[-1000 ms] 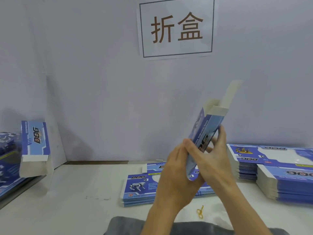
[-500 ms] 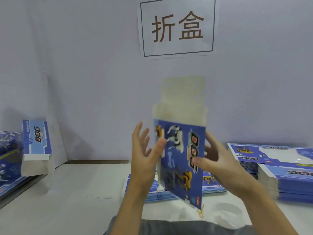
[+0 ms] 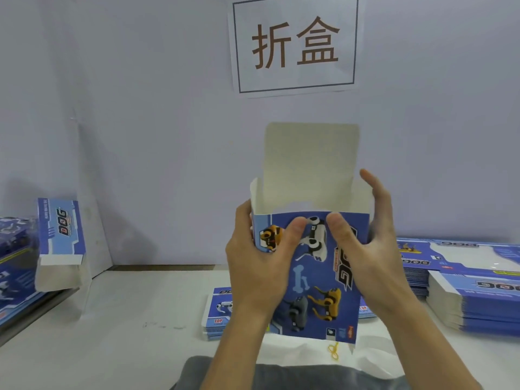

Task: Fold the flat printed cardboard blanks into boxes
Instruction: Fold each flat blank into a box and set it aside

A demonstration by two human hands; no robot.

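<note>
The box [image 3: 312, 274] is held upright in the air above the table [image 3: 126, 319], in front of the wall [image 3: 140, 122], with its printed blue face toward the camera. Its top is open: the tall unprinted lid flap [image 3: 311, 161] stands upright, and a short side flap rises at each upper corner. The bottom end of the box cannot be made out.

The left hand [image 3: 253, 266] grips the left edge of the box, thumb pressed on the printed face; its fingers pass behind the box and are hidden. The right hand [image 3: 368, 249] grips the right edge, thumb likewise on the face; its fingers [image 3: 378, 192] are extended upward beside the right side flap, and contact there cannot be confirmed.

A low stack of flat blanks [image 3: 216, 313] lies on the table behind the box, largely hidden. Taller stacks of blanks [image 3: 478, 291] lie to the right, cut off by the frame edge. A folded box [image 3: 60, 237] stands at left beside blurred printed items. A small yellow loop [image 3: 333, 351] lies below the box. A sign [image 3: 295, 43] is fixed to the wall.
</note>
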